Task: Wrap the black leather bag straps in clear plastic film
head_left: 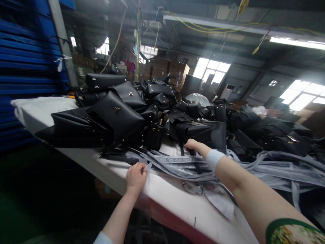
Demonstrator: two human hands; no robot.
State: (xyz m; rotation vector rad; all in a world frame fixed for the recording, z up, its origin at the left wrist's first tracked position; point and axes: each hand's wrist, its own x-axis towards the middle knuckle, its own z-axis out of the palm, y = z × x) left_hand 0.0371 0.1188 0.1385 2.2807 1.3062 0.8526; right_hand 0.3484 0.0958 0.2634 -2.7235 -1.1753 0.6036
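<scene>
Worktable (175, 200), white-covered, runs obliquely; near edge slants from upper left to lower right. Widest stretch of exposed cover: far left end, plus a narrowing strip along the near edge. Both offer room for sideways movement; toward the far side, stacked goods crowd the surface.

Pile of black handbags (116, 113) occupies the worktable's middle and far side, its left-hand bags reaching close to the near edge. Metal studs visible on several.

Bundle of wrapped straps (175, 162), dark bands in translucent grey film, lies lengthwise between the pile and the near-edge strip, continuing toward the worktable's right end. Loose translucent sheet (220, 203) droops over the near edge, right of centre.

Left hand (135, 178): over the near edge, fingers curled, thumb and forefinger pinching a film tab (147, 166). Tab stands at the front margin of the strap bundle, just beyond the fingertips.

Right hand (192, 144): farther in across the worktable, beyond the bundle, forearm passing above it. Fingers bent, tips just beside a black strap (182, 148) that hangs in front of a folded black handbag (195, 130). Contact partly hidden; cannot tell whether anything is gripped.
</scene>
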